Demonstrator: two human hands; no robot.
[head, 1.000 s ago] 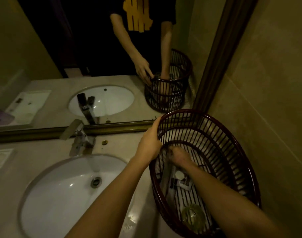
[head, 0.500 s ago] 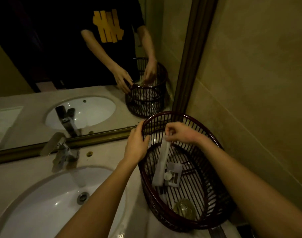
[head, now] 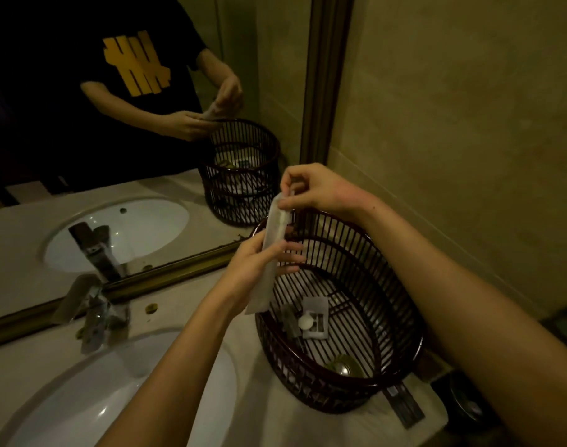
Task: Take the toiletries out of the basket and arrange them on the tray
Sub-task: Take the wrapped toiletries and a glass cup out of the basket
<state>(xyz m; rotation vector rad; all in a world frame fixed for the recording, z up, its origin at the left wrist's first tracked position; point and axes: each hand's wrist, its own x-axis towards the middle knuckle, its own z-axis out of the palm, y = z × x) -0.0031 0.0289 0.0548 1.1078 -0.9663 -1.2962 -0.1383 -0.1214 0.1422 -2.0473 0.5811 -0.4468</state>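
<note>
A dark red slatted basket [head: 388, 304] stands on the counter to the right of the sink. A long white toiletry packet [head: 269, 259] hangs upright above the basket's left rim. My right hand [head: 314, 188] pinches its top end. My left hand [head: 259, 262] wraps around its middle. Inside the basket lie a square white sachet [head: 314, 312] with a small round white cap [head: 305, 324], a dark flat item [head: 290, 321] and a shiny round object [head: 343, 367]. No tray is clearly visible.
A white oval sink [head: 82, 398] with a metal faucet [head: 91, 304] fills the lower left. A framed mirror [head: 114, 156] runs along the back and shows a person's reflection. A tiled wall [head: 469, 124] closes the right side. A dark strip [head: 404, 406] lies on a white cloth by the basket.
My right hand lifted the long packet out of the basket and upward. My left hand let go of the basket rim and took hold of the packet's middle.
</note>
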